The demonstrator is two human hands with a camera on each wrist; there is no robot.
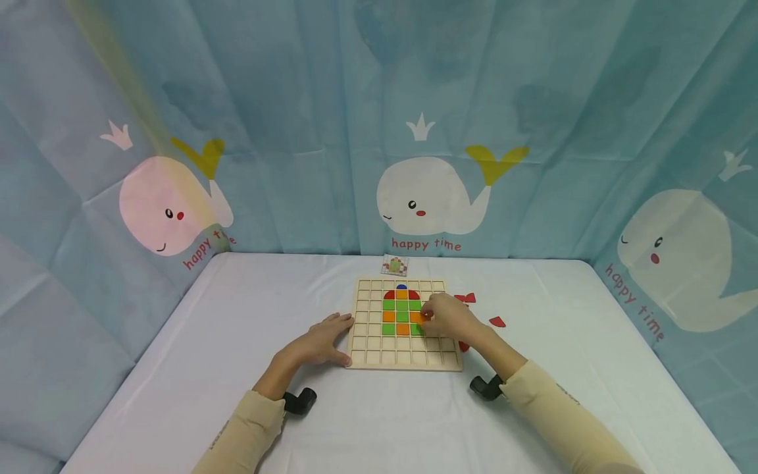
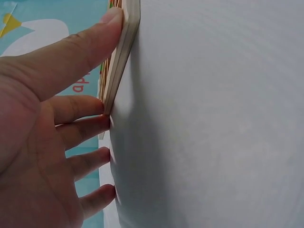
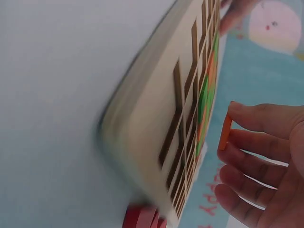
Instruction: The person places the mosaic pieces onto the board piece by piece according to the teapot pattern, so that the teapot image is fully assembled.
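A wooden grid board lies on the table, its middle cells filled with green, orange, red and blue pieces. My right hand is over the right part of the pattern. Between its thumb and fingers it pinches a thin orange tile, held on edge above the board in the right wrist view. At the board's left side, my left hand rests with fingers spread. The left wrist view shows the thumb against the board's edge and the other fingertips at its side and along the table.
Several red pieces lie right of the board, some close against its edge. A small pattern card sits behind the board. White cloth covers the table, and a blue whale-print curtain stands around the back and sides.
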